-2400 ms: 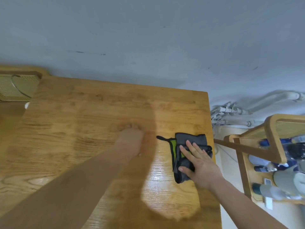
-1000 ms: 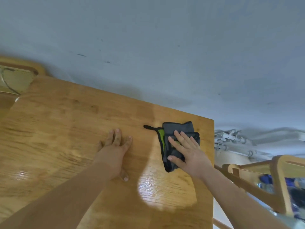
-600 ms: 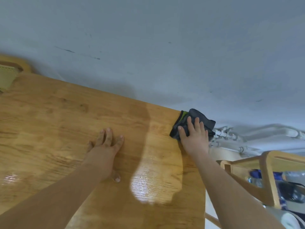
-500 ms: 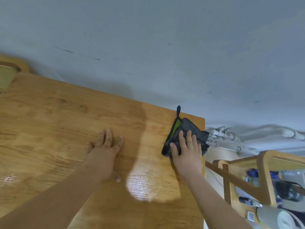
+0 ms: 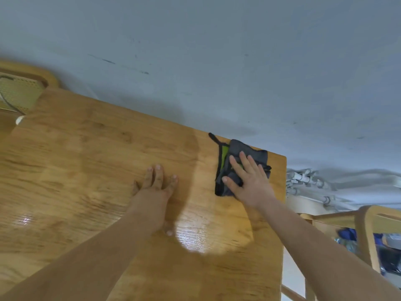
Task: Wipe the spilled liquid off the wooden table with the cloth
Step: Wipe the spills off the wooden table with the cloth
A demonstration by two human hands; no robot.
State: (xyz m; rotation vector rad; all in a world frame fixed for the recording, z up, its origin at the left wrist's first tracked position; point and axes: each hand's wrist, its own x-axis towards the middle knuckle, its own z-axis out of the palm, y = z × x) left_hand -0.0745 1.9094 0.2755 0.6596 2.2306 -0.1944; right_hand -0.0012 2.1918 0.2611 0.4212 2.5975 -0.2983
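Note:
A dark grey cloth (image 5: 251, 152) with a green patch and a black loop lies folded near the far right corner of the wooden table (image 5: 86, 148). My right hand (image 5: 249, 181) presses flat on the cloth with fingers spread, covering its near part. My left hand (image 5: 157, 184) rests palm down on the bare wood, to the left of the cloth and apart from it. A shiny glare patch (image 5: 201, 235) sits on the wood between my forearms; I cannot tell whether it is liquid or reflected light.
A grey wall runs behind the table's far edge. A wooden chair with a woven seat (image 5: 19, 94) stands at the far left. Right of the table are white pipes (image 5: 308, 181) and a wooden chair frame (image 5: 366, 227) with items behind it.
My right hand slid the cloth out to the far right corner and then back a little toward me and left, turning it. My left hand stayed planted on the wood.

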